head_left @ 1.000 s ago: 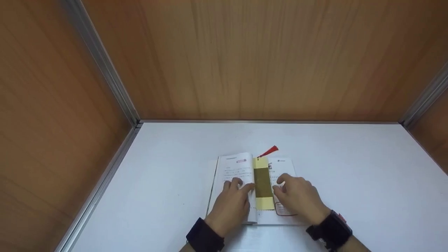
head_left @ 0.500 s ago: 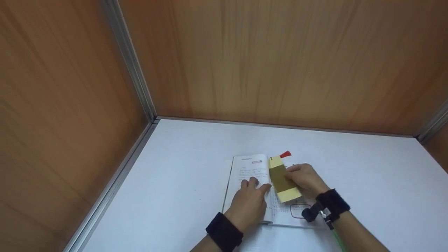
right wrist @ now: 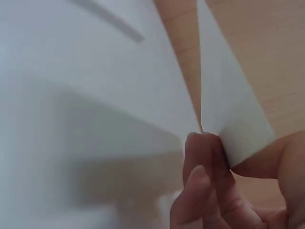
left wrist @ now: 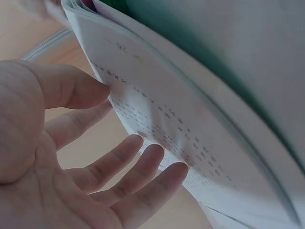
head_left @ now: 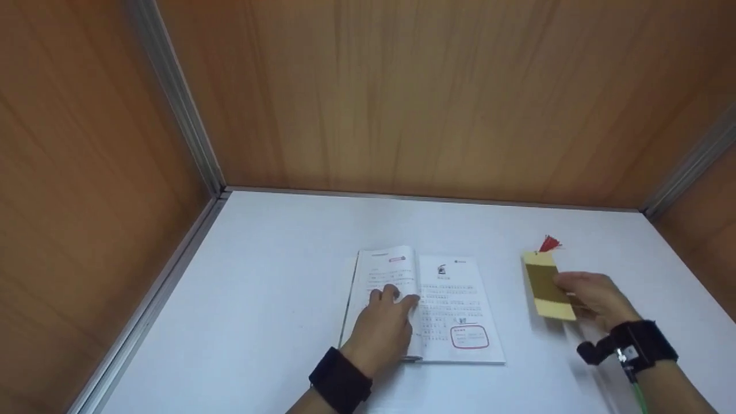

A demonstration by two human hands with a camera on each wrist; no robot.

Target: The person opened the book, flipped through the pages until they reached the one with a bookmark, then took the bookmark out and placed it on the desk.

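Bookmark lifted off the book's gutter and carried out to the right.

Right hand (head_left: pixel 592 296) pinches the bookmark (head_left: pixel 546 284) at its right edge, above the table (head_left: pixel 259 299), well apart from the open book (head_left: pixel 454 305); its long axis runs front to back, red tassel (head_left: pixel 549 243) at the far end. Left hand (head_left: pixel 382 322) lies flat, fingers straight, pressing the left page.

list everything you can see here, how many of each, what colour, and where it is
open paperback book with printed white pages: one, white, flat on the table's middle.
yellow card bookmark with olive band and red tassel: one, right of the book, held above the table.
white table top: one, white, below everything.
wood-grain panel walls: three, brown, behind and on both sides.
black wristbands: two, black, one on each wrist.
left hand: one, fingers flat on the book's left page.
right hand: one, pinching the bookmark.
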